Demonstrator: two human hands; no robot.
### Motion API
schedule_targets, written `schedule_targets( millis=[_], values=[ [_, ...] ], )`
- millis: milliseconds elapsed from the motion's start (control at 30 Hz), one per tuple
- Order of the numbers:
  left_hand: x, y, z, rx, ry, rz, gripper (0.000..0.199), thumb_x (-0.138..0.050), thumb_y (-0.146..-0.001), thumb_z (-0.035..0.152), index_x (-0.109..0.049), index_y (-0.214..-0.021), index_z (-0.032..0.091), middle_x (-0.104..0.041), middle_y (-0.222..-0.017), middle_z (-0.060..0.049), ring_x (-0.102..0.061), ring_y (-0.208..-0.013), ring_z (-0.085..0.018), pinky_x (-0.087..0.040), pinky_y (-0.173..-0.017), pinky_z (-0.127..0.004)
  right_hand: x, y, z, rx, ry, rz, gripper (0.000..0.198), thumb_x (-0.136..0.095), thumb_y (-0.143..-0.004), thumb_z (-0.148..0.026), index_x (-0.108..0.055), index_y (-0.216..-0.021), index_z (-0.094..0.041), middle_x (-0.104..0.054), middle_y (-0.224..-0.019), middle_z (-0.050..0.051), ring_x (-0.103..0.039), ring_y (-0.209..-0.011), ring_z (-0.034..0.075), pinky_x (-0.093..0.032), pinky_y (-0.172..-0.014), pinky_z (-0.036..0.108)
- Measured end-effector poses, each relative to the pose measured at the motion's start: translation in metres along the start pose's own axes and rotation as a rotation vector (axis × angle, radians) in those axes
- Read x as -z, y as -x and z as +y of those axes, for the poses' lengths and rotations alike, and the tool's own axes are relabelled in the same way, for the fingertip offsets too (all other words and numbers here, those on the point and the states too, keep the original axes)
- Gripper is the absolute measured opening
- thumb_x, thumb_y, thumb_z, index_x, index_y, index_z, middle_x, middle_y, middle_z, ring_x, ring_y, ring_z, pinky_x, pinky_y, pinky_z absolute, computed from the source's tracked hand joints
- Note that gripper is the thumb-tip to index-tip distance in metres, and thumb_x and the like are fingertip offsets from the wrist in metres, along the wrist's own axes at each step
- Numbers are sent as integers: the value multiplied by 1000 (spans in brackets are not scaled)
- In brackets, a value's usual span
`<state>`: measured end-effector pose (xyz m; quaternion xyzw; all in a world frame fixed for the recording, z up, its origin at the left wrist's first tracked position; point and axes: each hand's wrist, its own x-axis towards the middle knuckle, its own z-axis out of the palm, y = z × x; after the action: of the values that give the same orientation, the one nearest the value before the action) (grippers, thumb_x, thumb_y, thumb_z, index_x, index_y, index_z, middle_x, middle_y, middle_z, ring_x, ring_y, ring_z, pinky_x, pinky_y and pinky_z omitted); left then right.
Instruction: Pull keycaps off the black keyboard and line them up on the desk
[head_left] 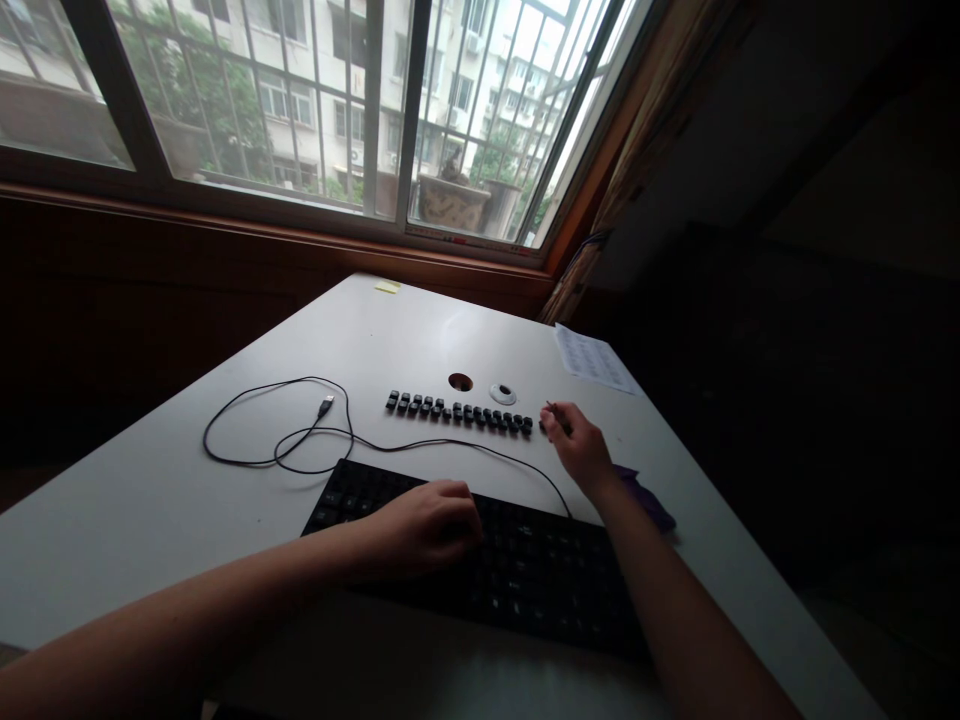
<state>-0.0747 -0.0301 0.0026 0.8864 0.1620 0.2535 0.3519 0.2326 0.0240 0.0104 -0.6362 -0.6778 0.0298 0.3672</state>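
Black plastic keycap row (458, 411) runs left from my nearer right fingers (556, 422). Left fingers (457, 522) curl over black rectangular keyboard (525, 562); can't tell either grip

We counted two hands (444, 520), one keyboard (540, 570), one cable (450, 441), one plug (325, 407), one sheet (595, 360), one note (388, 287), one disc (499, 397), one table (300, 350), two rows of keycaps (468, 412), individually too small to number.

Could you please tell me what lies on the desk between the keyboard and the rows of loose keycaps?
In the head view, the black USB cable crosses the white desk between the keyboard and the loose keycaps.
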Motion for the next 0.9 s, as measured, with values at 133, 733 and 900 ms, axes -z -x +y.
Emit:
schedule_targets(
  millis=[133, 733, 900],
  values=[
    [-1, 0, -1, -3, -7, 1, 11, -60, -89, 16, -65, -98, 16, -60, -101, -7, -60, -86, -16, -51, -76, -25, 16, 8, 1, -106, -105, 91, 38, -47, -93, -57, -54, -104, -21, -70, -80, 4, -63, -62, 18, -50, -63, 31],
    [-8, 2, -2, -44, -172, -6, 17, -62, -86, 14, -64, -103, 18, -60, -106, -7, -56, -95, -19, -52, -82, -29, 41, 43, -23, -27, -163, 88, 33, -48, -97, -47, -71, -102, -23, -52, -82, 2, -54, -78, 19, -45, -75, 32],
    [-15, 2, 0, -162, -335, -24, 25, -61, -88, 17, -62, -113, 18, -61, -115, -8, -55, -104, -22, -51, -91, -33, 50, 62, -29, -67, -306, -73, 26, -57, -94, -44, -69, -101, -22, -54, -74, -1, -53, -65, 15, -45, -65, 30]
  ],
)
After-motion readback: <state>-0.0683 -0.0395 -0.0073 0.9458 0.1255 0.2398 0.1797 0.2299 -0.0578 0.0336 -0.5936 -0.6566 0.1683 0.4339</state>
